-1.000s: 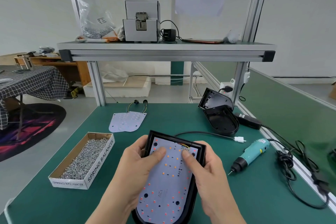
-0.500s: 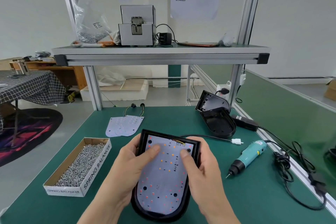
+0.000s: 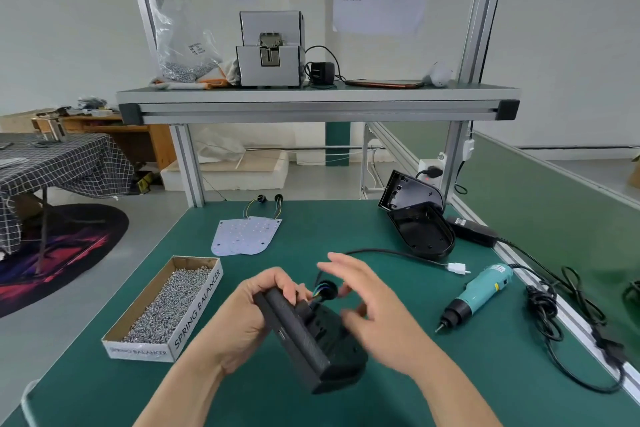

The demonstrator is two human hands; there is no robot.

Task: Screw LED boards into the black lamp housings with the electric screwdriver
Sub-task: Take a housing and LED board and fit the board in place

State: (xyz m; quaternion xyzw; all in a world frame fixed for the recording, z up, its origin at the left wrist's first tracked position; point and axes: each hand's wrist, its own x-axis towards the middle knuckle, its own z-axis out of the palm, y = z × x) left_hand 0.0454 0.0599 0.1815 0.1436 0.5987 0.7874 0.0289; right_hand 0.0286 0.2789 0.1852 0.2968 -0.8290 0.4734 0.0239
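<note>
The left hand (image 3: 242,319) grips the black lamp housing (image 3: 311,343) at its upper end, fingers curled over the top edge and thumb along the near side, holding it tilted just above the green table (image 3: 346,225) with its dark outer shell facing the camera. At that upper end a black cable gland with coloured wires (image 3: 325,289) sticks out beside the left fingertips. The right hand (image 3: 374,302) is blurred, its fingers spread and mostly straight, hovering over the housing's right side near the gland; whether it touches either one cannot be told. A black cable runs from the gland across the table to a white connector (image 3: 457,268). The electric screwdriver (image 3: 481,291) lies on the table to the right, well apart from both hands, tip pointing toward the person. To the left sits a cardboard box of screws (image 3: 162,308), and beyond it lie 2 spare LED boards (image 3: 246,234), overlapping. At the far right of the table, 2 more black housings (image 3: 420,230) rest together, 1 propped against the other.
</note>
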